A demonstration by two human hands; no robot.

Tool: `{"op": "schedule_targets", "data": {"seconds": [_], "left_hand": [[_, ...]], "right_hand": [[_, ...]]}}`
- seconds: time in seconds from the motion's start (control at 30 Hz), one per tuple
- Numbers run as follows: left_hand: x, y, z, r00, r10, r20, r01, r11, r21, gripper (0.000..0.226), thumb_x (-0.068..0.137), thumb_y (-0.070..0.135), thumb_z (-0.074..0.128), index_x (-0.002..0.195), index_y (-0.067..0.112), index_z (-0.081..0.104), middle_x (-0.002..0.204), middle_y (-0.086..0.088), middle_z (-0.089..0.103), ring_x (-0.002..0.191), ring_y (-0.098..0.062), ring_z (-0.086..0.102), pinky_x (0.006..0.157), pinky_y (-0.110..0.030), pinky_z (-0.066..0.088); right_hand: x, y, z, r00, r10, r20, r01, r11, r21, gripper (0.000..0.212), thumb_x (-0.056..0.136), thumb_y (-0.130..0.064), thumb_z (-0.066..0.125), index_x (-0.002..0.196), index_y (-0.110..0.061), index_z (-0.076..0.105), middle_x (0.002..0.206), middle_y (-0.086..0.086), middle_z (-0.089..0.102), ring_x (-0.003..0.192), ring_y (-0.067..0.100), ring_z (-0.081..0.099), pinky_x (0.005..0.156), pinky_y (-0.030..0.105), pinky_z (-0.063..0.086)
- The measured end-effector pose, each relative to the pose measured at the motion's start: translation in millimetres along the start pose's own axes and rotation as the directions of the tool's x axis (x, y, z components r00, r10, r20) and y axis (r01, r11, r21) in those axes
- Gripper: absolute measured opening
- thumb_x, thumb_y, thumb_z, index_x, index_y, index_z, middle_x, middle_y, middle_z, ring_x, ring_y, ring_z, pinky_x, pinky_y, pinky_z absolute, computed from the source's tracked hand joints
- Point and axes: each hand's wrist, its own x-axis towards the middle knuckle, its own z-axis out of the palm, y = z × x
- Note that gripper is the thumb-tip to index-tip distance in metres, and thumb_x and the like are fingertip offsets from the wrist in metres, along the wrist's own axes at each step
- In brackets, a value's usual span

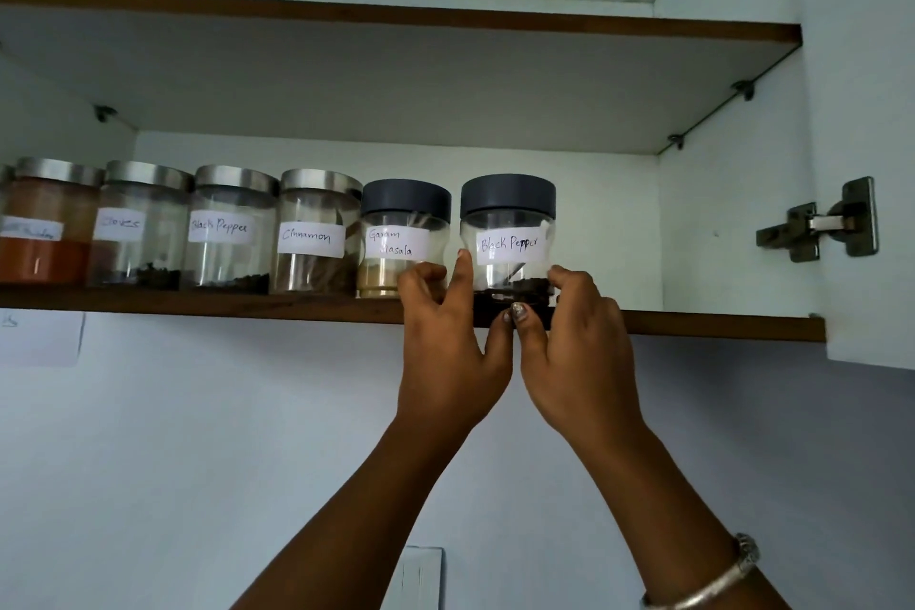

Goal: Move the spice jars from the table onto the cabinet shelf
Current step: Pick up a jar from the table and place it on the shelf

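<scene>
Shelf [198,301] edge: left fingers [464,265], right fingers [569,280] pinch jar [510,220].

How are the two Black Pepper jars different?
The silver-lidded Black Pepper jar has a shiny metal lid; the dark-lidded Black Pepper jar has a dark grey one. The silver-lidded one stands untouched mid-row; the dark-lidded one is at the right end, held by the left hand and right hand. Both are clear, with white labels and dark pepper inside.

Shelf [693,326] bare right of pepper jar [510,233]; Garam Masala jar [396,238] crowds left.
</scene>
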Motion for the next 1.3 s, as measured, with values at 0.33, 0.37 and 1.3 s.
{"op": "schedule_targets", "data": {"seconds": [0.33,0.37,1.3], "left_hand": [[3,1,0,0.999,-0.003,0.053,-0.004,0.992,0.127,0.072,0.086,0.040,0.058,0.143,0.004,0.030,0.128,-0.015,0.032,0.119,-0.022,0.037,0.090,-0.015,0.029],[3,0,-1,0.998,-0.005,0.065,-0.004,0.991,0.131,0.074,0.086,0.041,0.057,0.144,0.004,0.028,0.127,-0.014,0.032,0.117,-0.021,0.037,0.089,-0.015,0.029],[-131,-154,-176,0.721,-0.050,0.691,-0.139,0.967,0.215,0.101,0.078,0.011,0.063,0.143,0.019,-0.014,0.154,-0.001,-0.019,0.145,-0.018,-0.006,0.116,-0.032,0.022]], "right_hand": [[2,-5,-4,0.994,-0.002,0.111,0.011,0.997,-0.082,0.041,0.095,-0.036,0.044,0.130,-0.015,0.037,0.120,0.008,0.058,0.112,0.023,0.042,0.081,0.031,0.044],[2,-5,-4,0.993,-0.004,0.121,0.015,0.996,-0.092,0.042,0.095,-0.036,0.044,0.130,-0.015,0.037,0.120,0.008,0.058,0.113,0.023,0.042,0.082,0.032,0.045],[-169,-147,109,0.711,0.040,0.702,0.145,0.969,-0.201,0.086,0.089,-0.056,0.041,0.146,-0.027,-0.017,0.152,0.006,-0.030,0.138,0.035,-0.029,0.111,0.059,0.001]]}}
